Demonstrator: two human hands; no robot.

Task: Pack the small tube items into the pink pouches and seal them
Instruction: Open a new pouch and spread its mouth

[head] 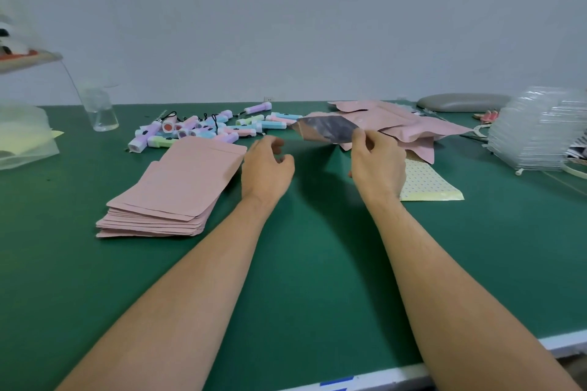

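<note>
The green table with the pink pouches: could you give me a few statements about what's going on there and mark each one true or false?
1. The right hand holds an opened pouch with a silvery inside. True.
2. The left hand grips a tube. False: it holds nothing, and its fingers are loosely curled.
3. A stack of pink pouches lies flat, to the left of the left hand. True.
4. The tubes are sorted into clear plastic trays. False: the tubes lie loose on the table, behind the stack.
</note>
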